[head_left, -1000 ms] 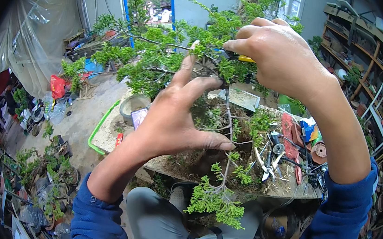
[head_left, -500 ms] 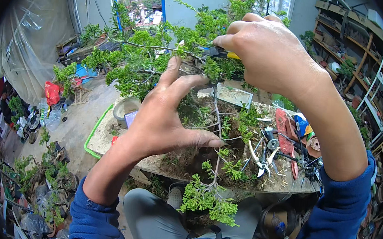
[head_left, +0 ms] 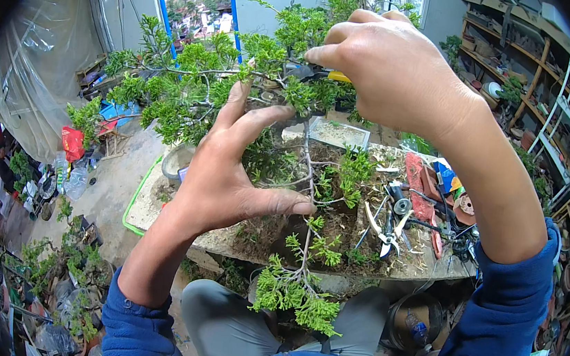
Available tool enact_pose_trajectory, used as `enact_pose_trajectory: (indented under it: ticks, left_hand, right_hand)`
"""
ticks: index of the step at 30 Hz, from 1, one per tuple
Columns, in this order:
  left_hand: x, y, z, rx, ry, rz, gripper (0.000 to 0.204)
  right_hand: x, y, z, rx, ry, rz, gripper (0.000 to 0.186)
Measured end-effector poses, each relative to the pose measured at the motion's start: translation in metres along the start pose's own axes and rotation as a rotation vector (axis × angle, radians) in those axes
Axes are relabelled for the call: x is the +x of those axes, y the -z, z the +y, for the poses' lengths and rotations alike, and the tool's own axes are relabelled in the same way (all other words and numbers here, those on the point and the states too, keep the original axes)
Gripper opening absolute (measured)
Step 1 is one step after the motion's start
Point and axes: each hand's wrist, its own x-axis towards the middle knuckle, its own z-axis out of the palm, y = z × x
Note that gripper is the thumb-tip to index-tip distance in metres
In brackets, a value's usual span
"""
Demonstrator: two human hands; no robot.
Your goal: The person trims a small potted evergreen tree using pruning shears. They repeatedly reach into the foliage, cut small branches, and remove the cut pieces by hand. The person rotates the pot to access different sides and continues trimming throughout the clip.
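Note:
A small juniper tree (head_left: pixel 179 94) with feathery green foliage spreads in front of me. One thin bare branch (head_left: pixel 309 170) runs down toward my lap and ends in a leafy tuft (head_left: pixel 297 297). My left hand (head_left: pixel 234 166) is open against the tree, its thumb tip on the hanging branch and its fingers spread among the upper twigs. Above it, my right hand (head_left: pixel 396 78) is closed round a yellow-handled tool (head_left: pixel 338 76). The tool's dark head lies by the upper branches; foliage and fingers hide its exact kind and what its tip touches.
A worktable (head_left: pixel 421 270) under the tree carries soil, wood scraps, pale-handled pruning shears (head_left: pixel 386 234) and a red cloth-like piece (head_left: pixel 413 177). Potted plants (head_left: pixel 75 260) crowd the floor at left. Shelves (head_left: pixel 512 63) and a white metal rack (head_left: pixel 560 123) stand at right.
The view has shifted slightly, so the tree and table sit a little further left. Both hands keep nearly the same hold on the tree and tool.

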Motion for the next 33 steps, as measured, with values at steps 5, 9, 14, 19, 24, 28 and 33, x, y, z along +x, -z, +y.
enact_pose_trajectory:
  ticks: [5,9,14,19,24,28,33]
  left_hand:
    - [0.0,-0.001,-0.001,0.023,-0.016,0.013,0.099]
    - [0.0,-0.001,-0.001,0.037,-0.029,0.015,0.099]
    - [-0.001,-0.001,0.0,0.047,-0.044,0.025,0.1]
    - [0.0,-0.002,-0.001,0.057,-0.047,0.05,0.105]
    - [0.001,0.0,-0.001,0.03,-0.025,0.025,0.107]
    - [0.0,-0.002,0.0,-0.01,-0.016,0.074,0.114]
    - [0.001,-0.003,-0.002,-0.037,0.023,0.054,0.125]
  right_hand:
    - [-0.002,-0.004,-0.009,-0.042,0.009,0.033,0.055]
    - [0.0,-0.006,-0.011,-0.051,0.019,0.065,0.055]
    - [0.0,-0.007,-0.014,0.012,0.062,0.18,0.05]
    - [0.005,0.003,-0.019,-0.028,0.111,0.193,0.045]
    - [0.01,0.024,-0.012,-0.076,0.172,-0.017,0.02]
    - [0.015,0.017,-0.015,0.024,0.074,-0.051,0.035]
    - [0.013,0.021,-0.02,0.028,0.081,-0.04,0.036]
